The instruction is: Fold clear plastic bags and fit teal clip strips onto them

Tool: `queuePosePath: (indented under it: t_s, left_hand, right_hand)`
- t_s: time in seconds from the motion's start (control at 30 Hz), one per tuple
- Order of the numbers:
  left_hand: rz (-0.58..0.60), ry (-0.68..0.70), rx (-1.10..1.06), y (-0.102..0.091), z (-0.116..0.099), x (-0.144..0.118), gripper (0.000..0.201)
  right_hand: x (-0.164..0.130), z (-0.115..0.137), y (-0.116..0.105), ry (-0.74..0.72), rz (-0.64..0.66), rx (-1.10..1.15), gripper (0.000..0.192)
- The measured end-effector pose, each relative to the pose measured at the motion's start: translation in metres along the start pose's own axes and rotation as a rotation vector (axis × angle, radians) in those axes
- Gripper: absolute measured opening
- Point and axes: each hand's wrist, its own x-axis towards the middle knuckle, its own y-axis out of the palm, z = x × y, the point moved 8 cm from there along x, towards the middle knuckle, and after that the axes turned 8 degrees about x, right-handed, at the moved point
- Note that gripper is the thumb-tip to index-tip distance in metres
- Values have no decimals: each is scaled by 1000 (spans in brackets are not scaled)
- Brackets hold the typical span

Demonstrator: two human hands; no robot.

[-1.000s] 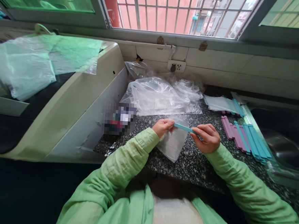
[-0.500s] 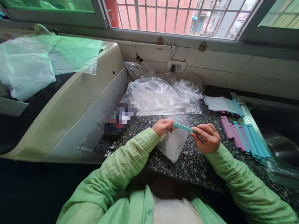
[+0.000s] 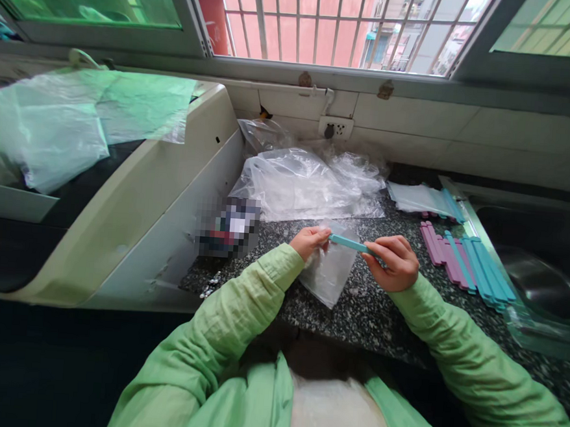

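A teal bag sealing clip (image 3: 349, 243), a long slim plastic strip, spans the gap between my hands. My left hand (image 3: 311, 242) is closed, pinching the clip's left end. The fingers of my right hand (image 3: 395, 263) are closed on its right end. Below the clip, a small clear plastic bag (image 3: 330, 275) hangs over the speckled countertop (image 3: 365, 317). Whether the left fingers also grip the bag's edge is hidden. To the right lie several teal clips (image 3: 488, 270) and several purple clips (image 3: 438, 244) in a row.
Large clear plastic bags (image 3: 306, 182) are heaped at the back. A stack of small bags (image 3: 420, 198) lies by the sink (image 3: 543, 283). On the left stands a beige and black machine (image 3: 170, 173) with plastic sheets on top. A blurred-out item (image 3: 229, 228) sits beside it.
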Motion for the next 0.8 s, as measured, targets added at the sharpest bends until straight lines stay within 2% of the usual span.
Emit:
queuePosePath:
  t_s: [0.5,0.8]
  left_hand:
    - [-37,-25,16,-3,2,2,40]
    - [-34,-4,13,-4,3,3,41]
  right_hand:
    - [2,1,-3,67,23,-4,14]
    - [3,3,-8,38,-27,45,22]
